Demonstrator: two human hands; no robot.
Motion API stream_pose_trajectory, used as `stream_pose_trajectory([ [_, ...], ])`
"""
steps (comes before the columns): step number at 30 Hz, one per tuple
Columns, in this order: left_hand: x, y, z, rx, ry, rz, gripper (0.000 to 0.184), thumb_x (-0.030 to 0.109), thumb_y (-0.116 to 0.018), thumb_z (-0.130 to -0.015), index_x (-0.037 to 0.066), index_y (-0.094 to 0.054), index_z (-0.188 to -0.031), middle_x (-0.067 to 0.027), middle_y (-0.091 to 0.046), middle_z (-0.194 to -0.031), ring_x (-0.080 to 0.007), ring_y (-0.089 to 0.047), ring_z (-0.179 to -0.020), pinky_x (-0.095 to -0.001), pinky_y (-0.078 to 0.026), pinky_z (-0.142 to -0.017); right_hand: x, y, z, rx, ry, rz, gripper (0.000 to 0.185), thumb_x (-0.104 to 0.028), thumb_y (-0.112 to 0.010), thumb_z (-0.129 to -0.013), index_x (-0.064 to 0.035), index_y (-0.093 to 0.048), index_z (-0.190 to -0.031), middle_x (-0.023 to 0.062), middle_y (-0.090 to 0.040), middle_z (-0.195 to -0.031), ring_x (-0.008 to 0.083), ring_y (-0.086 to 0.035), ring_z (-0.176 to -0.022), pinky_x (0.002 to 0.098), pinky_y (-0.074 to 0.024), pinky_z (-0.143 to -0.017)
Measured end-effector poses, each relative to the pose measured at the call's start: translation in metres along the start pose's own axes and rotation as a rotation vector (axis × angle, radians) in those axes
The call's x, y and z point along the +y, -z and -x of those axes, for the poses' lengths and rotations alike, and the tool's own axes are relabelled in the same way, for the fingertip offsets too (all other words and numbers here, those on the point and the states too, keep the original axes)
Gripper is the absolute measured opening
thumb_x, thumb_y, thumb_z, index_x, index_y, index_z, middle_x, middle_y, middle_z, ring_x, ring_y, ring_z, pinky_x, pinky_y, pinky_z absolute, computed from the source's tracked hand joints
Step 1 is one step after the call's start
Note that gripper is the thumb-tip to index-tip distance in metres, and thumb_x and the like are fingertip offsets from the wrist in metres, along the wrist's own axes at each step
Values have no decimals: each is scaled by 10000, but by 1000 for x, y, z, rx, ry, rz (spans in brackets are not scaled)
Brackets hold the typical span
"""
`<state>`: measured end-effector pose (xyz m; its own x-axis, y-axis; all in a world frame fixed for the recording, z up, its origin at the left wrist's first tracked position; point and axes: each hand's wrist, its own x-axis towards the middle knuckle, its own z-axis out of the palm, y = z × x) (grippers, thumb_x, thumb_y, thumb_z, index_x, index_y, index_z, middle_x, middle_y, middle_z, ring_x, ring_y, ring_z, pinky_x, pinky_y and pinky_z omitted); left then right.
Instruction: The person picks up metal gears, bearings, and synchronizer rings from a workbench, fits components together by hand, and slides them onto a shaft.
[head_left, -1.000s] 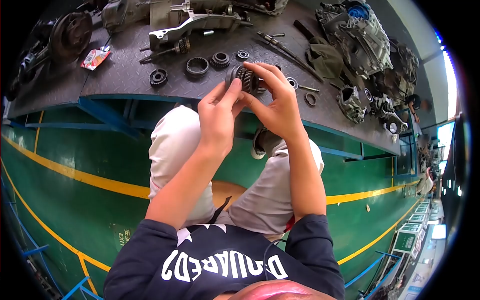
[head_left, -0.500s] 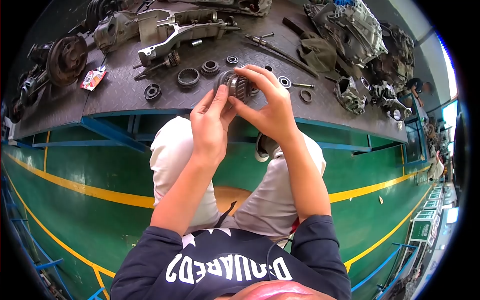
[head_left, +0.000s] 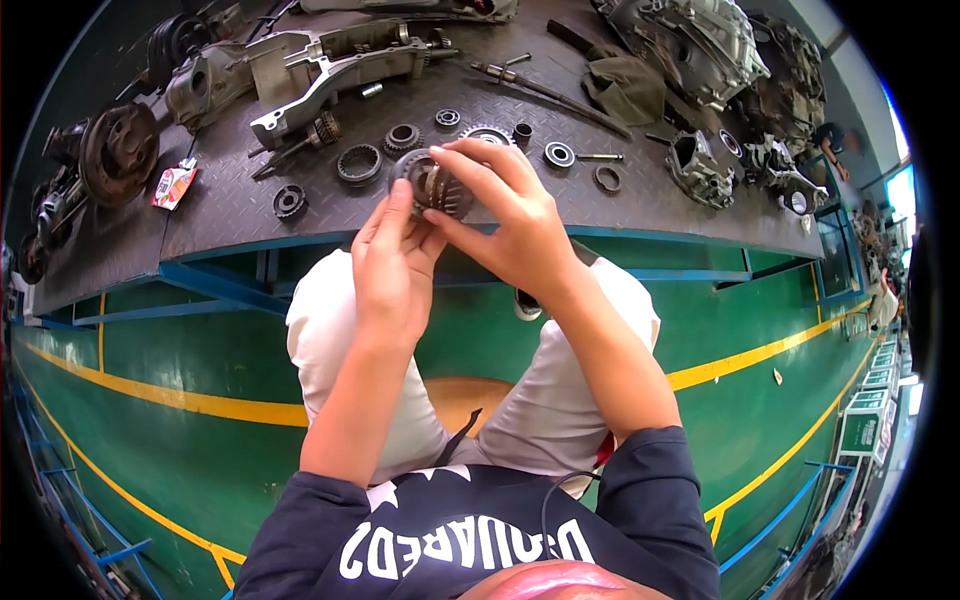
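A dark metal gear assembly (head_left: pixel 436 188) with slanted teeth is held between both hands, over the front edge of the bench. My left hand (head_left: pixel 393 255) grips its left side, thumb laid on the near face. Fingers and thumb of my right hand (head_left: pixel 510 215) close round its right side. Beyond it on the bench lie a ring gear (head_left: pixel 359 165), a smaller gear (head_left: pixel 403 138), a small bearing (head_left: pixel 447 118) and a wide toothed gear (head_left: pixel 491 135), partly behind my right fingers. Farther left is another small gear (head_left: pixel 290 202).
An open metal housing (head_left: pixel 330 75) lies at the back left, a long shaft (head_left: pixel 550 98) at the back middle. A large transmission case (head_left: pixel 700 50) and a smaller casting (head_left: pixel 700 168) stand at right. A person (head_left: pixel 832 145) is at the far right.
Both hands have moved left in the view with the gear assembly. The wide toothed gear behind them shows more now. The camera view has shifted a little.
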<state>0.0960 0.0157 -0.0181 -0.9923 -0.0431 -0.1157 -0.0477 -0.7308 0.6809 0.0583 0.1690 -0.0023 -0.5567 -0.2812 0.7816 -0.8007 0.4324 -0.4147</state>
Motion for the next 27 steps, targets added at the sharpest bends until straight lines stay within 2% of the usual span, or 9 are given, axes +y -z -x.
stream_pose_trajectory([
  [2, 6, 3, 0, 11, 5, 33, 362, 302, -550, -1103, 9, -636, -1298, -107, -696, -1231, -200, -653, -1113, -372, -526, -1021, -6, -3, -1, 70, -47, -69, 539, -101, -831, -847, -39, -649, -1351, 153, -662, -1238, 327, -648, -1115, 411, -536, -980],
  [5, 16, -4, 0, 76, -9, 80, 397, 310, -495, -1123, -19, -603, -1316, -134, -699, -1210, -263, -685, -1101, -397, -569, -1008, -14, -12, -3, 207, -512, -746, 532, -47, -754, -941, 33, -556, -1428, 178, -666, -1282, 296, -677, -1144, 356, -539, -1011],
  [6, 18, -4, -1, 93, 8, 77, 380, 294, -488, -1123, -15, -599, -1315, -137, -700, -1201, -272, -688, -1088, -393, -573, -981, -15, -9, -7, 209, -624, -782, 430, -120, -612, -1051, 59, -517, -1430, 191, -672, -1251, 294, -674, -1127, 373, -536, -1030],
  [9, 20, 16, -10, 145, 57, 156, 377, 304, -498, -1112, -6, -608, -1296, -161, -692, -1209, -304, -678, -1060, -403, -578, -907, 2, -12, -7, 475, -1011, -1499, 392, -226, -494, -1097, 43, -555, -1375, 204, -680, -1208, 294, -670, -1097, 401, -551, -1004],
  [13, 26, 32, -23, 36, 71, 246, 399, 375, -501, -1101, 28, -633, -1247, -172, -693, -1177, -303, -671, -976, -380, -554, -794, 23, -19, -1, 471, -1152, -1570, 418, -229, -398, -1071, 47, -581, -1326, 214, -674, -1156, 295, -647, -1088, 420, -554, -987],
  [17, 26, 36, -42, 35, 210, 296, 544, 590, -585, -1010, 58, -663, -1091, -143, -680, -1074, -284, -639, -908, -342, -487, -686, 30, -32, -4, 378, -1153, -1497, 427, -202, -464, -1040, 25, -560, -1388, 176, -657, -1159, 274, -632, -1101, 408, -534, -1003],
  [18, 28, 24, -43, 75, 261, 364, 591, 649, -617, -966, 59, -646, -1008, -99, -616, -976, -249, -567, -754, -321, -422, -620, 33, -36, 0, 306, -1100, -1461, 441, -185, -500, -1029, 0, -533, -1429, 159, -654, -1168, 254, -631, -1096, 390, -511, -1017],
  [23, 19, 22, -55, -159, 313, 481, 420, 504, -595, -987, 89, -536, -975, -32, -481, -818, -180, -488, -601, -306, -397, -624, 22, -23, -12, -177, -736, -850, 543, -115, -466, -1055, 41, -300, -1548, 129, -546, -1173, 185, -614, -1067, 329, -471, -1020],
  [27, 15, 16, -63, -60, 397, 492, 373, 446, -611, -938, 82, -534, -965, -20, -502, -801, -172, -542, -728, -317, -481, -724, 28, -23, -11, -263, -392, -429, 693, -60, -576, -990, 87, -238, -1576, 229, -406, -1299, 321, -532, -1155, 422, -423, -1087],
])
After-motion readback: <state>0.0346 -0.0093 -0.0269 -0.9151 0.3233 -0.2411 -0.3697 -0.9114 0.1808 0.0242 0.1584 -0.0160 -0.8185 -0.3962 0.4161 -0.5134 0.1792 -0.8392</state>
